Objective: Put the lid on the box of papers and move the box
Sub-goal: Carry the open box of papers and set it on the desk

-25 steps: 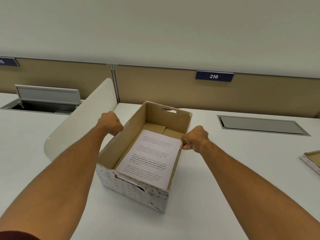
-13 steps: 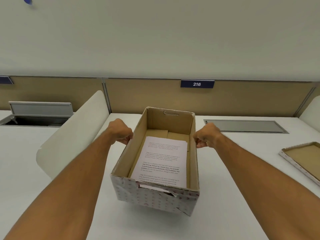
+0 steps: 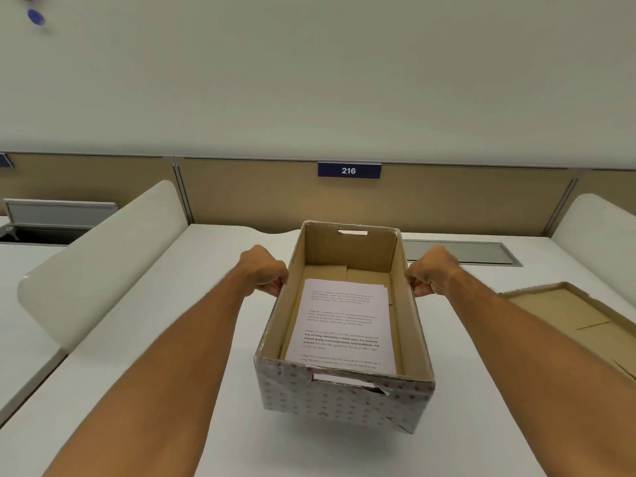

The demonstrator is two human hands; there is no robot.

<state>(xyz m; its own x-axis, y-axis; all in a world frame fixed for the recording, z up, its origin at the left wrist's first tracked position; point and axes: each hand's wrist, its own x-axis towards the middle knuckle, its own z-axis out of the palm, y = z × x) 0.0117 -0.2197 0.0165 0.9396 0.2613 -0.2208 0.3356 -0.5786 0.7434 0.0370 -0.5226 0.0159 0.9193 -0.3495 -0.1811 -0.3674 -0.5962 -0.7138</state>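
Both sets of fingers are curled shut over the top rims of the box (image 3: pixel 344 390): the left hand (image 3: pixel 265 270) pinches the upper edge of the left long wall, fingertips tucked over the cardboard, and the right hand (image 3: pixel 432 271) does the same on the right long wall, directly opposite. Each grip sits toward the far half of its wall. Both forearms reach in from the near corners of the view, bare to the elbow.

Between the hands, the box is open-topped, plain brown inside and white with small reddish hearts outside. Its long axis runs straight away from the person, one short end facing them with a torn handle slot, the other short end toward the partition (image 3: pixel 275 197) with a clean slot. A soft shadow lies on the desk (image 3: pixel 213 407) beneath its near end; whether the base touches the surface cannot be told. A stack of printed papers (image 3: pixel 344 325) lies flat on the box floor, lengthwise along the same axis, pushed toward the near end.

Box and hands sit over the middle of the white desk, clear of its edges. The lid (image 3: pixel 578 325) lies at the right edge, inner side up, well apart from the box. A navy sign reading 216 (image 3: pixel 349 170) hangs on the partition behind, and a white rounded divider (image 3: pixel 103 256) rises along the left edge.
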